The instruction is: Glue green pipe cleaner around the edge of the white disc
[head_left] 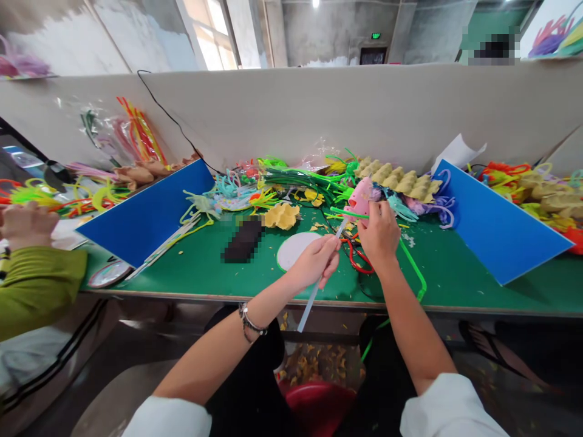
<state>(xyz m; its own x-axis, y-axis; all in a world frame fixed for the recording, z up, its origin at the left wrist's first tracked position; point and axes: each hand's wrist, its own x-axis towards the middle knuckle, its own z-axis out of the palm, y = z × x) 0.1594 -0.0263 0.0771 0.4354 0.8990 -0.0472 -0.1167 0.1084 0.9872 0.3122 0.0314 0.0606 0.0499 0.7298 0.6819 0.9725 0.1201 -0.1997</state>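
Observation:
Over the green table, my left hand (pixel 319 261) is closed round a translucent whitish stick (pixel 310 306), which slants down past the table's front edge. My right hand (pixel 381 230) is closed on a pink piece (pixel 361 193) with red spots or openings. A bright green strip (pixel 348 213) runs level beside the pink piece, near my right fingertips. The stick's upper end lies close to the green strip; whether they touch I cannot tell. Red-handled scissors (pixel 359 258) lie on the table just below my right hand. A white round disc (pixel 296 250) lies behind my left hand.
Blue panels stand at left (pixel 150 212) and right (pixel 501 224). Behind lie colourful pipe-cleaner bundles (pixel 296 176) and a yellowish egg-carton piece (pixel 401 179). A yellow carton piece (pixel 282 216) sits by a blurred dark object (pixel 245 240). Another person's green sleeve (pixel 40 285) is at left.

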